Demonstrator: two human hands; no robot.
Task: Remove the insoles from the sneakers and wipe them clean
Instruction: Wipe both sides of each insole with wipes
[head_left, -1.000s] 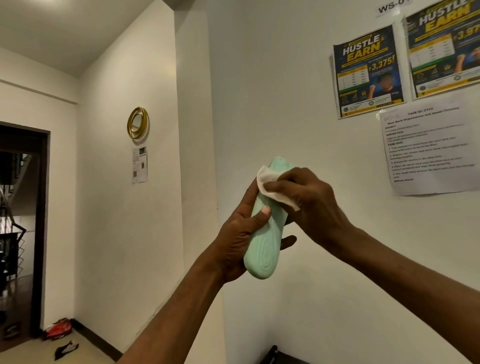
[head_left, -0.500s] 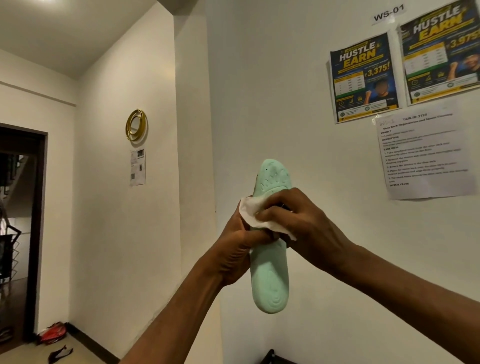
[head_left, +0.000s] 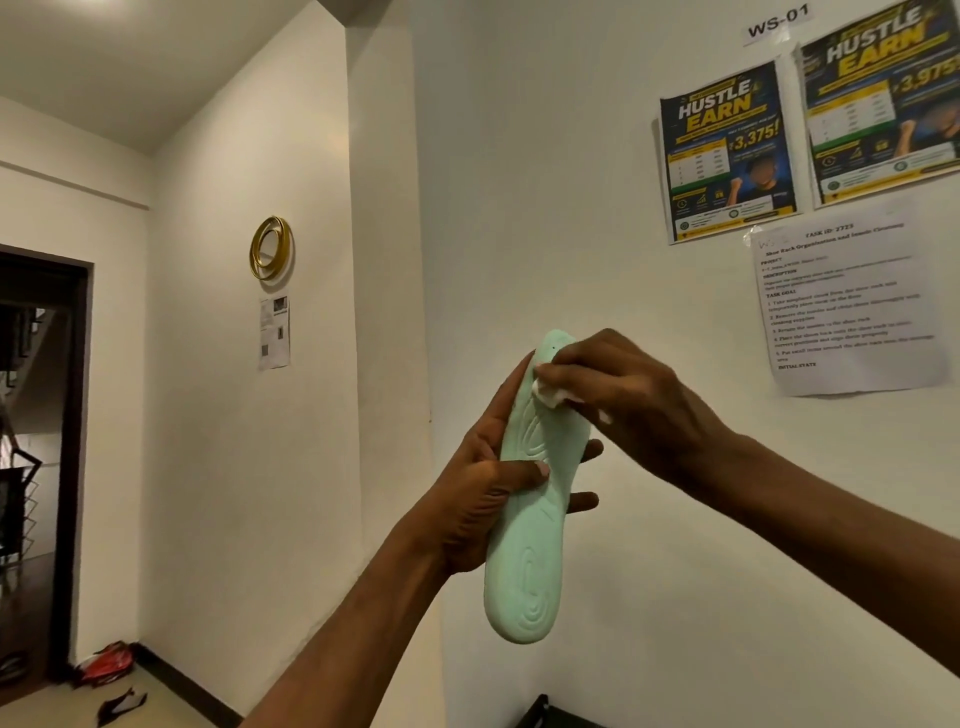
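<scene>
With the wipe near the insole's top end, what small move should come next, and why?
Probably drag the wipe down the insole toward its lower end: the right hand presses it only near the top, while the left hand holds the insole upright, lower stretch uncovered.

left hand (head_left: 480, 501) gripping; right hand (head_left: 634, 402) pinching

The insole (head_left: 524, 561) is made of what looks like mint-green foam, matt, with shallow curved ridges moulded into its surface. The wipe (head_left: 551, 393) is soft, white and crumpled; whether it is tissue or cloth cannot be told. The wall (head_left: 545, 208) is coated in smooth matt paint. The posters (head_left: 727, 150) are printed on glossy paper, the printed sheet (head_left: 847, 306) on plain matt paper, slightly creased. The ring (head_left: 271, 248) is finished in shiny gold-coloured metal.
</scene>
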